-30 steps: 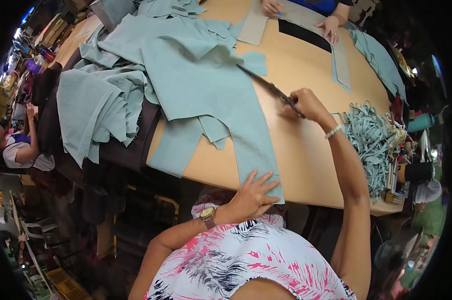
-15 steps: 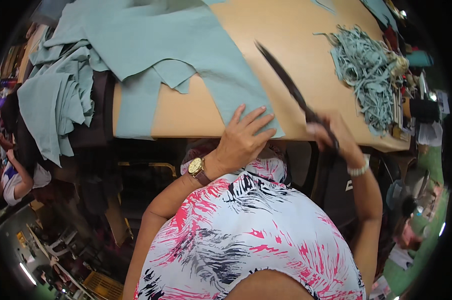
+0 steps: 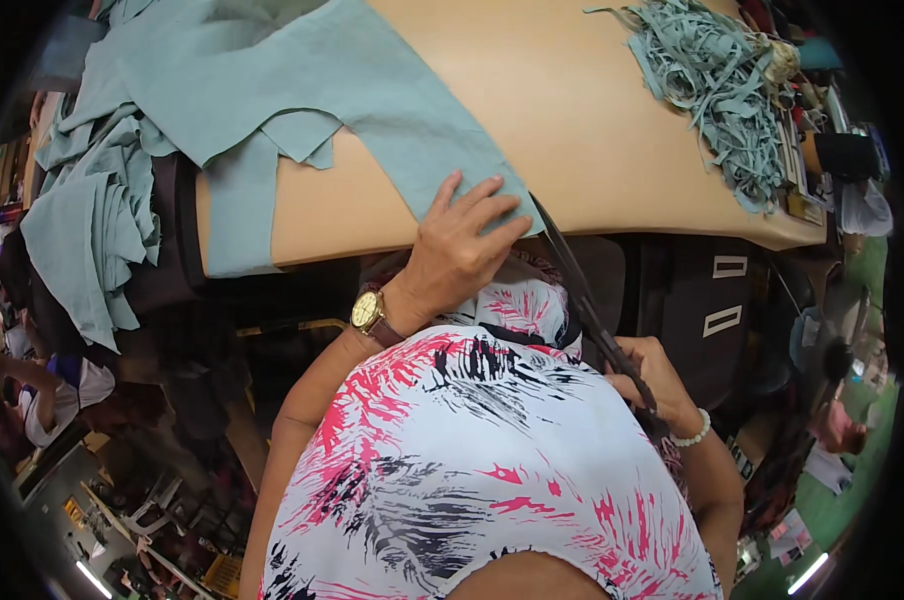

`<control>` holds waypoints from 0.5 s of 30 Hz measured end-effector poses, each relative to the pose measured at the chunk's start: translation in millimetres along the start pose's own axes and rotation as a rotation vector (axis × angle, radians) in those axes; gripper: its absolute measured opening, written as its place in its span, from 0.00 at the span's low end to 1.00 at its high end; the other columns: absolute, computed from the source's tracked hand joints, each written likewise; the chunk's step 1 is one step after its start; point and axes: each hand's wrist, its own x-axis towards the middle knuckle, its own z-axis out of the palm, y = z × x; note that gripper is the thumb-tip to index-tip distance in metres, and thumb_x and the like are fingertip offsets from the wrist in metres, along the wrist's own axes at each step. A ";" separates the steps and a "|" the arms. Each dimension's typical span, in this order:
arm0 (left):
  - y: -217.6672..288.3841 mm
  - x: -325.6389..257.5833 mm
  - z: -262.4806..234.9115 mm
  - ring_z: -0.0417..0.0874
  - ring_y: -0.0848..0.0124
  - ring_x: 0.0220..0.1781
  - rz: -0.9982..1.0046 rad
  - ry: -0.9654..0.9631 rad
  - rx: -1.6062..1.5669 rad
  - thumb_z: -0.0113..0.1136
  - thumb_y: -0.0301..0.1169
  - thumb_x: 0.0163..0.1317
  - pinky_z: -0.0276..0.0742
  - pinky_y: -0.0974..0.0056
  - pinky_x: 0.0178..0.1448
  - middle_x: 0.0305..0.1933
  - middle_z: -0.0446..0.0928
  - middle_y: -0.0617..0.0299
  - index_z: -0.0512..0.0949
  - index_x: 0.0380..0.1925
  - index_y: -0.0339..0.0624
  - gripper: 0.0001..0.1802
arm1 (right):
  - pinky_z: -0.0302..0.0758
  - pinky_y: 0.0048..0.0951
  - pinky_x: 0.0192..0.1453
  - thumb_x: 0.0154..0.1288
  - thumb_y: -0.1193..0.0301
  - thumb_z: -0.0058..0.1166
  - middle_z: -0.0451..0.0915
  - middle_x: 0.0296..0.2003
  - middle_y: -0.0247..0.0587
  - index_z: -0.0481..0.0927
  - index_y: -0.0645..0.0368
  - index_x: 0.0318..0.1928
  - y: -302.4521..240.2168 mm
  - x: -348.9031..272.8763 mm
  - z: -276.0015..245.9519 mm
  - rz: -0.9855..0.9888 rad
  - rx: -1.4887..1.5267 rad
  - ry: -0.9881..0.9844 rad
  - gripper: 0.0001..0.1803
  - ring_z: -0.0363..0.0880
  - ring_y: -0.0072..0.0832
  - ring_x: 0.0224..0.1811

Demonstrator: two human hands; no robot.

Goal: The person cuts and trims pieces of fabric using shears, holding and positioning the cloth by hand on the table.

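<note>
A blue-green fabric piece (image 3: pixel 372 90) lies across the table, with a strip reaching down to the near edge. My left hand (image 3: pixel 462 240) rests flat on that strip's end, fingers spread. Long dark scissors (image 3: pixel 584 300) are gripped by my right hand (image 3: pixel 657 380), low and right of the table's edge. Their blade tips reach the right side of the strip, beside my left fingertips. Whether the blades have fabric between them cannot be made out.
A heap of thin blue-green fabric scraps (image 3: pixel 717 95) lies on the tan table (image 3: pixel 562 120) at the far right. Folded fabric (image 3: pixel 92 235) hangs over the left edge. Another person (image 3: pixel 57 395) is at the far left, below table level.
My right hand has drawn down toward me with the scissors, and their tips have come to the strip's edge. My left hand stays on the fabric; the whole view has shifted slightly.
</note>
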 end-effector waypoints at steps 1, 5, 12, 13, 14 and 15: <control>0.1 -0.3 0.6 0.73 0.60 0.54 -0.007 -0.008 -0.002 0.61 0.24 0.44 0.62 0.43 0.57 0.43 0.74 0.60 0.77 0.37 0.46 0.16 | 0.58 0.16 0.21 0.46 0.63 0.66 0.68 0.15 0.28 0.70 0.61 0.21 -4.6 2.8 0.5 0.016 0.047 0.007 0.18 0.62 0.11 0.19; 0.0 -2.3 -0.3 0.74 0.60 0.54 0.001 -0.001 -0.020 0.62 0.23 0.42 0.62 0.41 0.56 0.45 0.74 0.60 0.77 0.38 0.47 0.18 | 0.58 0.15 0.20 0.47 0.63 0.65 0.69 0.15 0.28 0.70 0.61 0.20 -15.7 10.1 2.8 -0.015 0.026 0.018 0.18 0.62 0.10 0.19; 1.4 -2.9 -3.3 0.74 0.60 0.54 -0.012 -0.015 -0.045 0.62 0.23 0.43 0.63 0.41 0.56 0.45 0.74 0.60 0.77 0.38 0.47 0.18 | 0.55 0.17 0.20 0.47 0.62 0.65 0.65 0.15 0.24 0.70 0.61 0.20 -12.0 17.0 4.0 -0.067 -0.068 0.031 0.19 0.59 0.11 0.19; 2.0 -2.8 -3.9 0.74 0.60 0.54 -0.015 -0.018 -0.050 0.62 0.23 0.43 0.62 0.42 0.57 0.45 0.74 0.60 0.77 0.38 0.47 0.18 | 0.55 0.17 0.20 0.47 0.62 0.66 0.64 0.15 0.24 0.70 0.61 0.20 -11.2 16.6 4.7 -0.086 -0.079 0.035 0.19 0.58 0.11 0.19; 2.2 -2.5 -4.6 0.74 0.60 0.54 -0.017 -0.020 -0.052 0.62 0.23 0.43 0.62 0.42 0.57 0.45 0.74 0.60 0.77 0.38 0.47 0.18 | 0.55 0.17 0.20 0.47 0.62 0.66 0.64 0.15 0.24 0.70 0.61 0.20 -12.7 16.0 5.6 -0.086 -0.079 0.035 0.19 0.58 0.11 0.19; 2.3 -2.6 -5.0 0.74 0.60 0.54 -0.018 -0.021 -0.053 0.62 0.23 0.43 0.62 0.42 0.57 0.45 0.74 0.60 0.77 0.38 0.47 0.18 | 0.54 0.17 0.20 0.47 0.62 0.66 0.64 0.15 0.24 0.70 0.61 0.20 -15.5 15.0 7.4 -0.077 -0.043 0.046 0.19 0.58 0.11 0.19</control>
